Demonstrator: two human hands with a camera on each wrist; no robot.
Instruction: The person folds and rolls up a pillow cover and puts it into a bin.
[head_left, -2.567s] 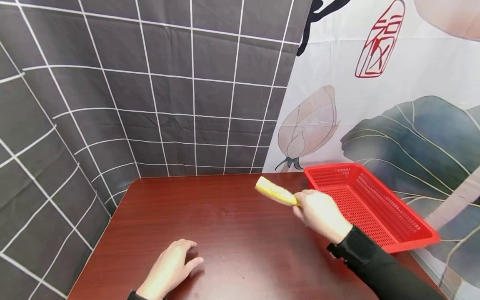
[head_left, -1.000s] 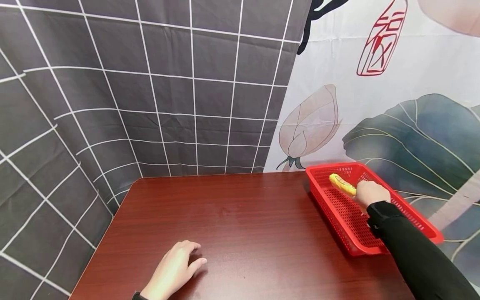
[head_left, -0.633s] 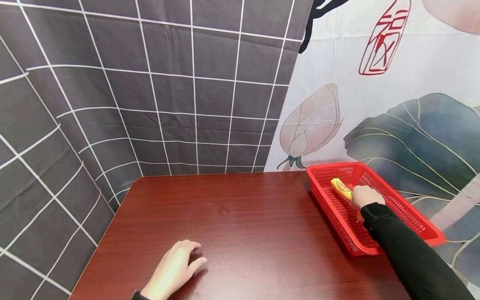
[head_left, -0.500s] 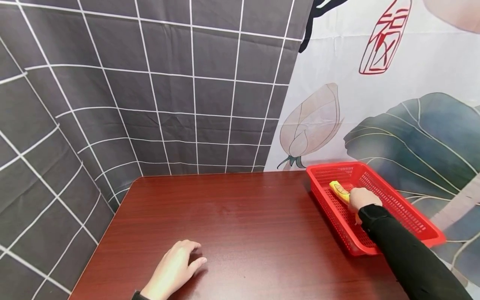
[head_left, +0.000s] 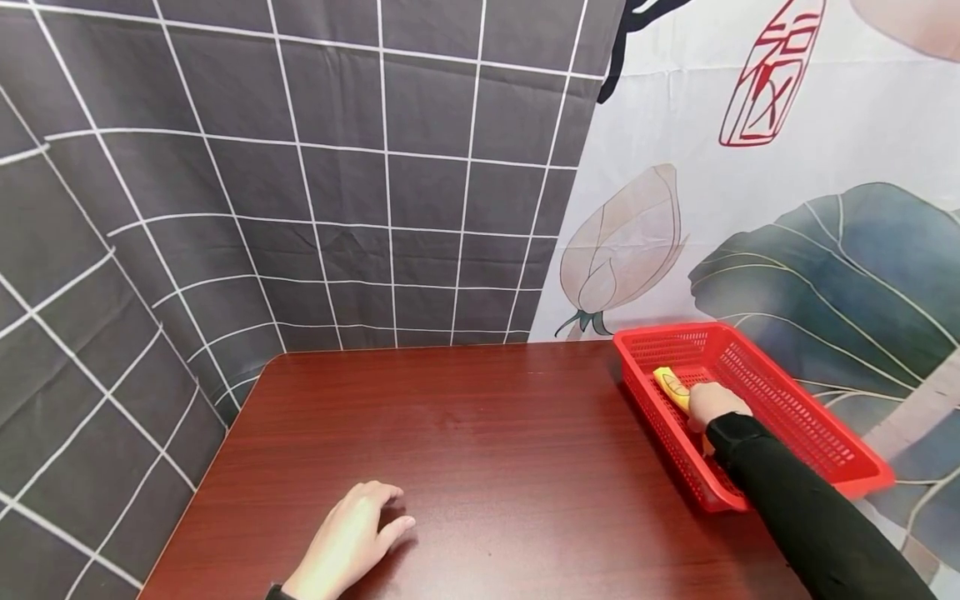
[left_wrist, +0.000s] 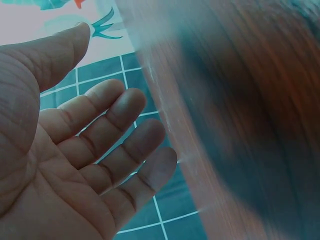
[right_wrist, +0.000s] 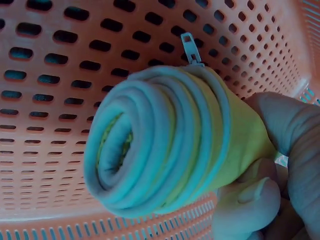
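A rolled-up yellow fabric zip pouch [head_left: 671, 387] is down inside the red plastic basket [head_left: 798, 408], along its left side. My right hand [head_left: 711, 407] grips it by its near part. In the right wrist view, the pouch [right_wrist: 155, 142] shows a spiral of layers at one end and a zip pull on top, and the fingers of my right hand [right_wrist: 305, 135] pinch the other end. Over the table's front part, my left hand [head_left: 348, 533] holds nothing. Its fingers are loosely bent in the left wrist view, with the palm of the left hand [left_wrist: 65, 170] showing.
The reddish-brown table [head_left: 450, 433] spreads left of the basket. Behind it hang a dark grey cloth [head_left: 322, 183] with a white grid and a white cloth [head_left: 675, 125] printed with flowers and leaves. The basket stands at the table's right edge.
My right hand has carried the pouch from above the table rightward into the basket, then lower and slightly left within it. My left hand has stayed almost in place.
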